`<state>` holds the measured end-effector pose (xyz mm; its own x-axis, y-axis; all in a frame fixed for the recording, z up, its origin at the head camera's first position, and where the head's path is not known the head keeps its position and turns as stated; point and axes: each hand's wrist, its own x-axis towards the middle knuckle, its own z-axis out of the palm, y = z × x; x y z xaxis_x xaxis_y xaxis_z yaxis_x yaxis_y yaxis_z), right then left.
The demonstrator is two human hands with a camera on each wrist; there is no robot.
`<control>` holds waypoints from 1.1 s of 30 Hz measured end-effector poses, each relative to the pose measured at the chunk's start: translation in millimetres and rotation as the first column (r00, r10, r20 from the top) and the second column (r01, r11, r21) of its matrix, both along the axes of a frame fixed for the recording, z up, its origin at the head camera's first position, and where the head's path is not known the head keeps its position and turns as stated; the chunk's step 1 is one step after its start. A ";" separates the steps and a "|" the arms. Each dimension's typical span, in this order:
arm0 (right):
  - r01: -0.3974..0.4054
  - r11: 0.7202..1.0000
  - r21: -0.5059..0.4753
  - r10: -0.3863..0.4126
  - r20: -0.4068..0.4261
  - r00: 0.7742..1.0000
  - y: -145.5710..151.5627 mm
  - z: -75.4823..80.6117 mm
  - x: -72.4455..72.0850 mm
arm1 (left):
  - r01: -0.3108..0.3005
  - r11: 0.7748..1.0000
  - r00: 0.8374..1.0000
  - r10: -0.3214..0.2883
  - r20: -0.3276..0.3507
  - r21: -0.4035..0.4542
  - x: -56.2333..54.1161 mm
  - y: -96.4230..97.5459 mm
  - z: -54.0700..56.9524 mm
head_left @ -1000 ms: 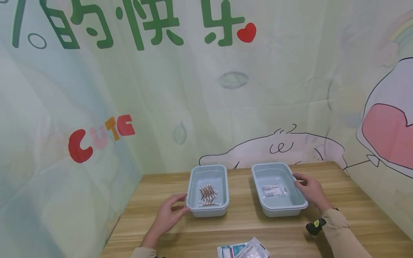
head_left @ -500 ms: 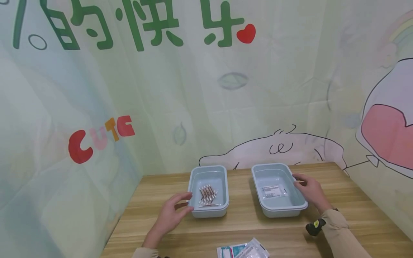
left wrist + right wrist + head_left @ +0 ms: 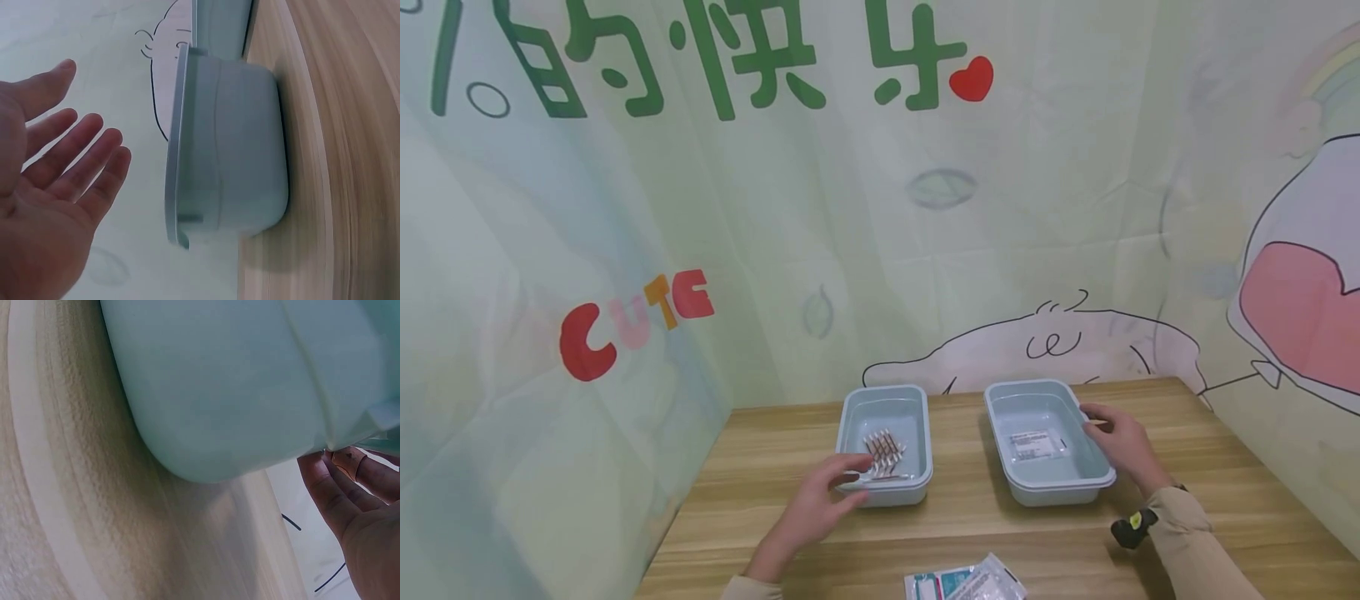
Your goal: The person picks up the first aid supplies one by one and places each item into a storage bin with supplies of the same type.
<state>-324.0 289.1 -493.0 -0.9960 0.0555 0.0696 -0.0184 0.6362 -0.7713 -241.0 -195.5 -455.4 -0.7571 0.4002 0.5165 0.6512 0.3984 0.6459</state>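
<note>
Two light blue plastic trays stand side by side on the table. My left hand (image 3: 811,510) hovers over the near left corner of the left tray (image 3: 891,497), fingers extended and apart; the left wrist view shows the open palm beside the tray wall, clear of it. Inside that tray lie brown-stemmed cotton swabs (image 3: 886,446) in clear wrapping. At the right tray (image 3: 1060,496), my right hand (image 3: 1123,446) pinches the right rim, its thumb (image 3: 322,481) under the edge on the outside. One clear-and-white printed sachet (image 3: 1033,444) lies in this tray.
Several flat sachets (image 3: 966,582), teal-and-white and clear, lie at the front of the wooden table (image 3: 850,546), partly cut off by the frame. A printed cloth backdrop (image 3: 850,208) hangs directly behind the table and along its left side.
My left hand has come away from the left tray's rim and moved right, over its near corner. My right hand and both trays have stayed put.
</note>
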 end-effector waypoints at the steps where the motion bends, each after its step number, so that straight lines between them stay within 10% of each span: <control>1: 0.000 1.000 0.000 0.000 0.001 1.000 0.2 -0.2 0.0 | 0.008 1.000 1.000 -0.008 -0.011 -0.018 0.7 2.7 0.2; 10: -0.003 1.000 0.003 0.003 0.015 1.000 -0.8 1.6 1.4 | 0.120 0.985 0.993 -0.118 0.019 -0.120 8.5 26.0 -4.2; 20: -0.003 1.000 -0.003 0.003 0.014 1.000 -1.4 4.9 2.4 | 0.206 0.949 0.967 -0.235 -0.102 -0.237 8.4 41.8 -24.5; 33: -0.010 1.000 0.000 0.010 -0.021 1.000 -0.1 1.1 0.3 | 0.301 0.914 0.951 -0.267 0.158 -0.270 14.8 52.9 -34.2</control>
